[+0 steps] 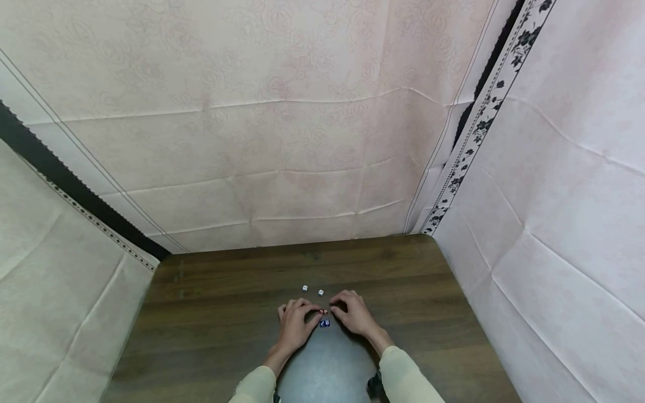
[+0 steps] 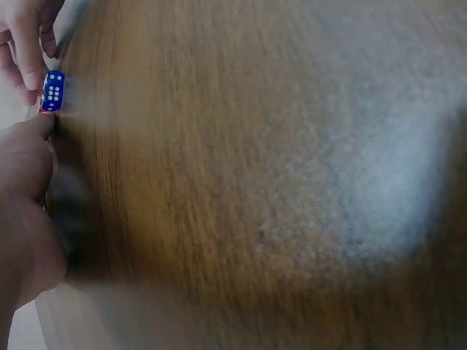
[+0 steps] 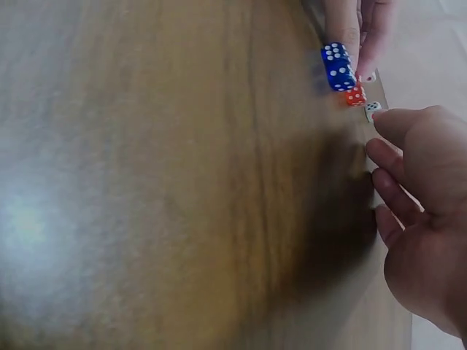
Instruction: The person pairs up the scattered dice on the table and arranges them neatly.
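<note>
Two red dice [image 1: 323, 312] lie side by side on the brown wooden table between the hands. My left hand [image 1: 294, 324] has its thumb and index fingertips at the left red die and pinches it. My right hand [image 1: 353, 313] is just right of the pair, thumb and index curved with a gap between them, holding nothing. Nearer to me are two blue dice [image 1: 325, 323] with white pips, touching each other; they also appear in the right wrist view [image 3: 338, 67], partly covering the red dice. Farther off lie a white die [image 1: 304, 288] and another white die [image 1: 321, 293], apart from each other.
The wooden table [image 1: 201, 313] has a rounded far edge. Pale patterned cloth [image 1: 302, 140] hangs behind it, with more cloth on the left and right sides. A grey rounded shape [image 1: 325, 364] lies between the forearms at the near side.
</note>
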`<control>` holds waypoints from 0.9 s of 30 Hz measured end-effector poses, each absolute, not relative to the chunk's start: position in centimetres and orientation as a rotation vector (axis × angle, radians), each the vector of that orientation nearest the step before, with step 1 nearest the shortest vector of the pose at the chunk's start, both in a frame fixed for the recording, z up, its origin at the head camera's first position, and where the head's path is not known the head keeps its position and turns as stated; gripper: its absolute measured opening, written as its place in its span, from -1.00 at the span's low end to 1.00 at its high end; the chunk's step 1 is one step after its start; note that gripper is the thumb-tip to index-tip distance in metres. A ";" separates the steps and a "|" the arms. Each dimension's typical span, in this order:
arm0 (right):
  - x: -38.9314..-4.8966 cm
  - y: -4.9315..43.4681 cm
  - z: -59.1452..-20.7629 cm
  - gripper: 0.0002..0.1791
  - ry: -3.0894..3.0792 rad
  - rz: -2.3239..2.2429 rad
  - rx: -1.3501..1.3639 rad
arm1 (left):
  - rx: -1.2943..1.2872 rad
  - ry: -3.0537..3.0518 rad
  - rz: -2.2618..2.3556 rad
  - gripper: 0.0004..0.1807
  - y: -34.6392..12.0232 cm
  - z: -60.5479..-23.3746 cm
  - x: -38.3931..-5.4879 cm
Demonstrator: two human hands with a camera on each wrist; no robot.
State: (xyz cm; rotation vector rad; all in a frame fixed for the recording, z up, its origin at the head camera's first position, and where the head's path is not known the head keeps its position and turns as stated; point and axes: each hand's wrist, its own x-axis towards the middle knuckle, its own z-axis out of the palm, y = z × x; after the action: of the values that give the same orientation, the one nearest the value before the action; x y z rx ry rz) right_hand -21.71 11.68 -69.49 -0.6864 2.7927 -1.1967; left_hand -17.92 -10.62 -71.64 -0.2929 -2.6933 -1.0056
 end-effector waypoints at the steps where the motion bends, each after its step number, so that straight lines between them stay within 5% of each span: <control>1: -21.9 11.6 -69.4 -0.84 2.791 -1.204 -0.665 | -0.293 -2.692 -1.005 -0.86 -10.7 -71.6 -17.9; 27: -25.0 7.7 -69.5 -0.82 2.976 -1.072 -0.461 | -0.303 -2.649 -0.920 -0.84 -10.7 -71.9 -18.0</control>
State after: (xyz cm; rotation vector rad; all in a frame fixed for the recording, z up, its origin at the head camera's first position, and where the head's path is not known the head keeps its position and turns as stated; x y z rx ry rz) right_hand -25.01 7.72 -69.46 -0.4610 2.9761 -1.0721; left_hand -18.04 -10.72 -71.90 -0.3026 -2.6495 -0.9203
